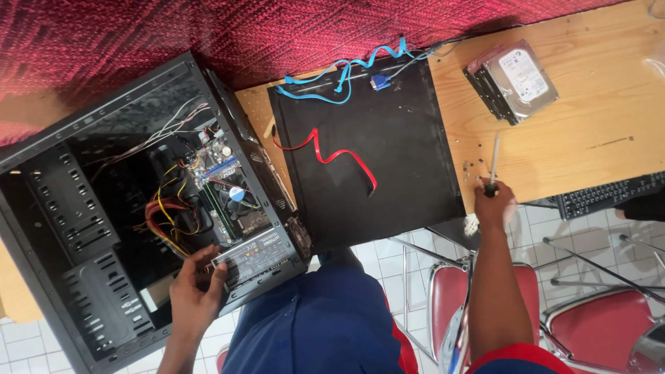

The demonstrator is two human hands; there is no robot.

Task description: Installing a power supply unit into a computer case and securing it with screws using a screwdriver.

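An open black computer case [83,298] lies on its side at the left, with the motherboard [225,197] and coloured wire bundles showing inside. My left hand [196,291] rests on the grey power supply unit [253,257] at the case's near edge, fingers on its corner. Over at the right, my right hand [494,206] is closed around a screwdriver [492,166] by its black handle, shaft pointing away from me over the wooden table [589,138]. Several small screws [476,166] lie by the screwdriver's shaft.
A black side panel [388,138] lies flat on the table with a red flat cable [332,156] across it and blue cables [346,73] at its far edge. A stack of hard drives [514,82] sits far right. A black keyboard [609,194] and red chairs [596,325] are below.
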